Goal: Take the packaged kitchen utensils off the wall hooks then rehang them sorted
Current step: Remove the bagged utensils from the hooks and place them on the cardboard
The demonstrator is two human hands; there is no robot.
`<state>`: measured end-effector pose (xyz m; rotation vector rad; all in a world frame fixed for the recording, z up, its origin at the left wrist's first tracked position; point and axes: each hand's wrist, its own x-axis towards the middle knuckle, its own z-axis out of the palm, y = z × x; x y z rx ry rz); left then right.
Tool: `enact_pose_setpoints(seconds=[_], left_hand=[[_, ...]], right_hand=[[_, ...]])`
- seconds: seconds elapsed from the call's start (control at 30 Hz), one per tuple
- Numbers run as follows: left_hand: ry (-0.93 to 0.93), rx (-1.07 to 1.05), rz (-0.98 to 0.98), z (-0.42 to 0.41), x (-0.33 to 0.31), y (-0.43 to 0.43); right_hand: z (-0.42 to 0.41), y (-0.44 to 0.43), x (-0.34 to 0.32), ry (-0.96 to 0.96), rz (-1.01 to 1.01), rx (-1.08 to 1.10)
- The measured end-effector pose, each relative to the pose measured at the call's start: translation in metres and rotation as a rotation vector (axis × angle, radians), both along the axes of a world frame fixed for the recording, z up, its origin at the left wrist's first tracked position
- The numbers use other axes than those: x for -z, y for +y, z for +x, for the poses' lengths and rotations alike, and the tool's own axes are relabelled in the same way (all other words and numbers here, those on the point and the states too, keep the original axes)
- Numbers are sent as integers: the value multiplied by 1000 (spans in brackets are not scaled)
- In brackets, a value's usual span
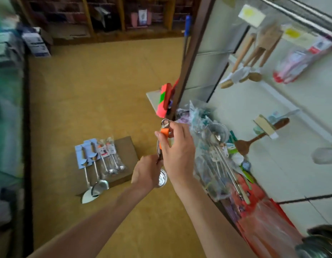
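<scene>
One white wall panel (235, 108) at our right holds hanging wooden spoons (254, 53). Packaged utensils (98, 157) lie on floor cardboard (126, 146). Our right hand (177, 151) pinches the top of an orange-tagged utensil (164, 133); our left hand (146, 172) grips lower, perhaps its handle.

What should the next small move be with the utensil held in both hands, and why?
Probably lay the orange-tagged utensil on the cardboard beside the packaged utensils already there: left hand and right hand both hold it, off the wall.
</scene>
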<state>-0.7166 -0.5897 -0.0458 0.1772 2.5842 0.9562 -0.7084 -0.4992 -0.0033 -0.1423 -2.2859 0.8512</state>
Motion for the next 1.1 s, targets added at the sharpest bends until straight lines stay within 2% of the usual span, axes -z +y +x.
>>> enact_pose_setpoints(seconds=[0.43,0.53,0.77,1.1], left_hand=[[-2,-221,89,-79,24,-152],[-11,-271,61,-94,30,-175],[-44,-357,-25,-139,56,-212],[-65,-461,-17,-229,95,-234]], right_hand=[[-100,-151,15,-6,18,-217],[-122,-178,23,-15,9,-245],[-174,-220,52,-95,-3,-339],[-288,-242,105,-174,-103,-446]])
